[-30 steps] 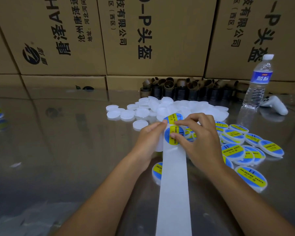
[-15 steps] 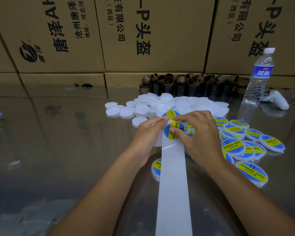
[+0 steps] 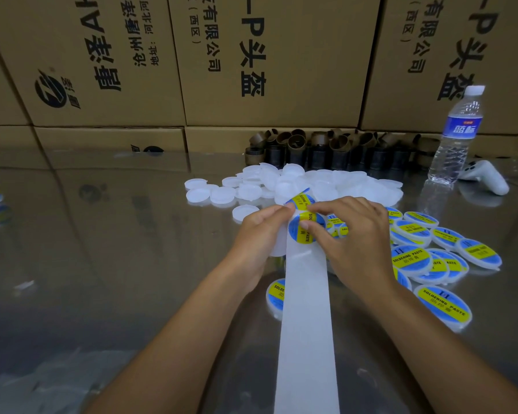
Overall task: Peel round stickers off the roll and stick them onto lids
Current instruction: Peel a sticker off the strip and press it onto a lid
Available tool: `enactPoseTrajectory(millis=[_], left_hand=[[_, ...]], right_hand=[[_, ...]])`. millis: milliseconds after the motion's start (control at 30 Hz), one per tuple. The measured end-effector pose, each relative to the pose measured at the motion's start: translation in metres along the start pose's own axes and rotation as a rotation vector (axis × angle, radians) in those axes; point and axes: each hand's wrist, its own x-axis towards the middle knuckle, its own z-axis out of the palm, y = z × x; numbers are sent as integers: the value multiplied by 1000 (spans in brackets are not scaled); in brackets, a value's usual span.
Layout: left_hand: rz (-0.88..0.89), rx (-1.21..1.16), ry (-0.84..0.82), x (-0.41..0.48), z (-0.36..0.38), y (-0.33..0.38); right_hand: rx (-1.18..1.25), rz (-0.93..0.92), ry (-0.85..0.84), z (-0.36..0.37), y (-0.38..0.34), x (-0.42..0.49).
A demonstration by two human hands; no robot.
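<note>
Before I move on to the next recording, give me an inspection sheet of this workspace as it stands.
Surface: glossy reflective table, which bears everything.
Job's things: white backing strip runs from the hands toward the camera; round sticker at its far end; plain lids heaped behind; labelled lids spread to the right.
Clutter: water bottle, white handheld controller, empty roll cores along the back.
Hands: left hand holds the backing strip; right hand fingers pinch the round sticker.
Cables: nothing seen.
Surroundings: printed cardboard boxes stacked behind the table.
</note>
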Motion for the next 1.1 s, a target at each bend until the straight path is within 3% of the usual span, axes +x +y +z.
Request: enactPoseTrajectory(millis=[467,767,967,1100], left_hand=[[-24,60,55,1,1,-1],[-34,86,236,0,1,1],[-50,60,258,1,0,-1],[-26,38,289,3,-1,-3]], right_hand=[[80,5,-68,3,1,0],[384,252,-206,2,-9,2],[830,494,-88,-7,-12,13],[895,528,14,-11,-7,16]])
